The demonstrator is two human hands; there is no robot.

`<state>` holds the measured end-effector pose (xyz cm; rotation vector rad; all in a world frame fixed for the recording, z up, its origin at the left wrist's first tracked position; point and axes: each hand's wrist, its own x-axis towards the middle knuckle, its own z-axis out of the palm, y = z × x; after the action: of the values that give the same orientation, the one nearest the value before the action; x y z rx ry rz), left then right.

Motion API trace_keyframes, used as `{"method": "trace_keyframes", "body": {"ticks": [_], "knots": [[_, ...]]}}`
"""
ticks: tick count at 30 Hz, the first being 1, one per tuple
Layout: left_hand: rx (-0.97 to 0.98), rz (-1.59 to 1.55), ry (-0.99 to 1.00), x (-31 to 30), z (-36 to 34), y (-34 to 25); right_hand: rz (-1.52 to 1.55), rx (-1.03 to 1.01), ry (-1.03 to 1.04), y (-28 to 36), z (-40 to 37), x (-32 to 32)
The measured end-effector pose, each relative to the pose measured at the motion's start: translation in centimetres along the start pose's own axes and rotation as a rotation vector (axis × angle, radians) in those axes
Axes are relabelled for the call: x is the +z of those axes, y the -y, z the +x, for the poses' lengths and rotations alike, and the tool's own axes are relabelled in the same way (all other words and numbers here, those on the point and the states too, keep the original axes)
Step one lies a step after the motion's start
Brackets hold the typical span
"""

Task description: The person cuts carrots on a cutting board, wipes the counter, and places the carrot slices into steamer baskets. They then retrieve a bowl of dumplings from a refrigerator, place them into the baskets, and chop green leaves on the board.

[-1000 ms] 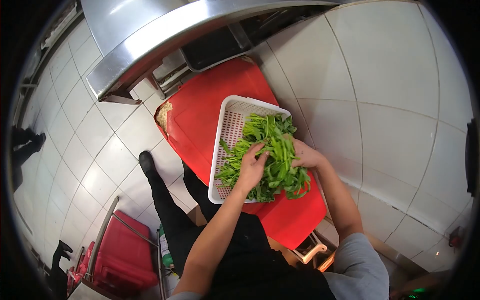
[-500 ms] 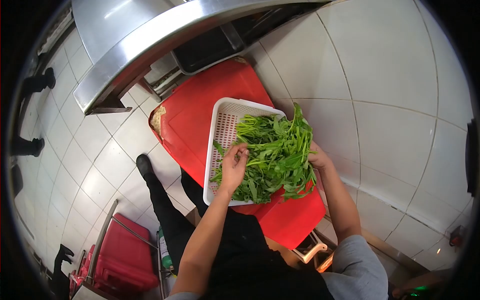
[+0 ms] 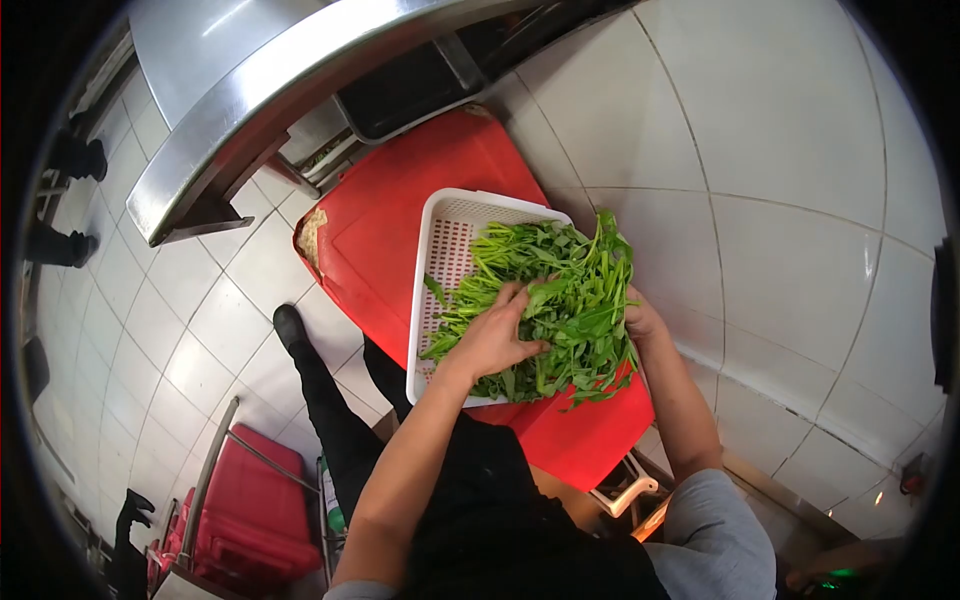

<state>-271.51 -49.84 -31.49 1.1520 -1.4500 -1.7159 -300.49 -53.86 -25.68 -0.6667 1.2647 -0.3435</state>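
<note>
A white perforated plastic basket holds a heap of leafy green vegetables with long stems. My left hand lies on top of the greens near the middle of the basket, its thumb and fingers apart and the fingertips partly among the leaves. At the right side, my right hand is closed around a bunch of the same greens, which hangs over the basket's right edge. Leaves hide most of the fingers of that hand.
The basket rests on a red lid-like surface with a torn corner. A steel counter edge and a black tray are above it. White tiled wall is at right; a red bin and other people's feet are at left.
My left hand has moved right and spread from a pinched shape onto the leaves. My right hand stays at the bunch on the right side.
</note>
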Motion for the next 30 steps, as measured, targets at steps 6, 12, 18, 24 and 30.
{"method": "trace_keyframes", "body": {"ticks": [6, 12, 18, 24, 30], "knots": [[-0.036, 0.202, 0.031, 1.7, 0.8, 2.0, -0.022, -0.141, -0.142, -0.4, -0.5, 1.0], [-0.090, 0.364, -0.062, 0.5, 0.0, 7.5, 0.145, -0.255, -0.171, 0.3, -3.4, -0.5], [-0.081, -0.195, -0.021, -2.9, -2.1, -1.4, 0.063, -0.194, -0.259, -1.3, -2.7, 2.1], [0.119, -0.322, -0.124, 0.8, 0.4, 1.0, 0.139, -0.082, -0.159, -2.3, -2.1, 3.5], [-0.269, -0.750, -0.321, 2.6, 1.2, 3.2, 0.085, -0.125, -0.124, -1.6, -3.3, 3.0]]}}
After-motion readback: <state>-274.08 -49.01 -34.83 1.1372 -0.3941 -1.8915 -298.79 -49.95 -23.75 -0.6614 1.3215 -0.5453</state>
